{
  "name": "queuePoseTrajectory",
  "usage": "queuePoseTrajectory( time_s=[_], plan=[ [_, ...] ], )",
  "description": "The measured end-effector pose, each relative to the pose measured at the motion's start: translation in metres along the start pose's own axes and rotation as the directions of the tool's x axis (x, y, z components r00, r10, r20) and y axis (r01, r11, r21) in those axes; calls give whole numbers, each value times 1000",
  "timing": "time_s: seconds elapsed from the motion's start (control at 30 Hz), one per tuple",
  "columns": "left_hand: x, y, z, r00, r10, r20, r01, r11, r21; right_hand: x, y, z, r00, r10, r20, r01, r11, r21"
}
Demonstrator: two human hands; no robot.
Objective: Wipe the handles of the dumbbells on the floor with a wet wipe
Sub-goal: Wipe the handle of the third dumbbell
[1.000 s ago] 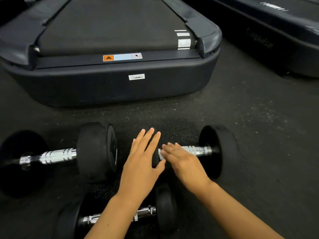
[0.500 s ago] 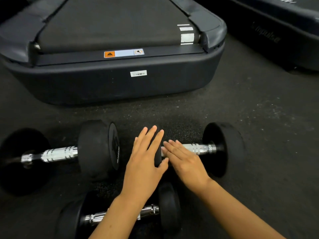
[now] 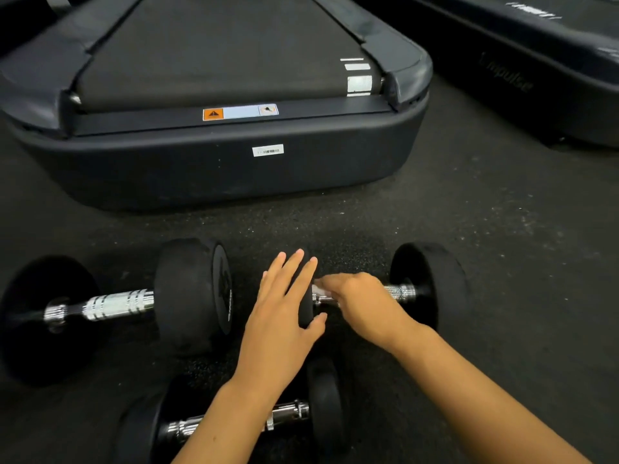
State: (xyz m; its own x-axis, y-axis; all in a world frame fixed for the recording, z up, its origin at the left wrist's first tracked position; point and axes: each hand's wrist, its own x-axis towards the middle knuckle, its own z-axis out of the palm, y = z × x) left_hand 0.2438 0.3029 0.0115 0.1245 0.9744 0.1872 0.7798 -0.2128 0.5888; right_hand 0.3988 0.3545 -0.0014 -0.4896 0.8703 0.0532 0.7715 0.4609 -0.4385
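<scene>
Hands on right dumbbell

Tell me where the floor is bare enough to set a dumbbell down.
Free: the floor right of the right dumbbell, and the strip between the treadmill base and the dumbbell row. Crowded: the middle, where the left hand rests on that dumbbell's inner weight, the right hand covers its handle, and the left dumbbell and near dumbbell lie close.
</scene>
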Motion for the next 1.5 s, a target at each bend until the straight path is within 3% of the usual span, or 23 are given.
queuePoseTrajectory(
  time_s=[0.17,0.33,0.5,0.63,0.87,1.0,1.1,1.2,1.3,1.37,1.5],
  plan=[
    [1,1,-2,1000,4,1,-4,1000,8,6,9,-4,1000,-9,-17,9,1000,3],
    [0,1,-4,999,5,34,-5,1000,3,-22,20,4,988,-154,-10,154,988,27],
    [1,0,-2,1000,2,8,-2,1000,12,-11,9,14,991,-97,-89,96,995,-15],
    [1,2,-4,999,-5,35,5,1000,5,-25,17,12,977,-200,-77,195,978,-71],
    [3,20,-7,1000,-5,30,5,1000,-21,-43,23,-10,941,-56,-333,61,998,5],
    [12,48,-1,999,37,-9,-38,986,-161,-52,11,-30,866,78,-495,31,978,209],
    [25,61,7,999,45,16,-41,977,-209,-53,2,-40,840,247,-483,-15,901,434],
    [34,66,15,998,70,5,-67,975,-211,-55,3,-44,835,314,-452,-42,855,517],
    [40,67,27,998,65,-17,-67,975,-211,-58,12,-52,798,308,-518,-92,912,400],
    [44,63,40,996,65,57,-57,989,-139,-61,21,-53,772,287,-568,-180,955,237],
    [50,53,61,960,125,249,-146,987,68,-63,38,-38,832,269,-485,-363,925,-110]
  ],
)
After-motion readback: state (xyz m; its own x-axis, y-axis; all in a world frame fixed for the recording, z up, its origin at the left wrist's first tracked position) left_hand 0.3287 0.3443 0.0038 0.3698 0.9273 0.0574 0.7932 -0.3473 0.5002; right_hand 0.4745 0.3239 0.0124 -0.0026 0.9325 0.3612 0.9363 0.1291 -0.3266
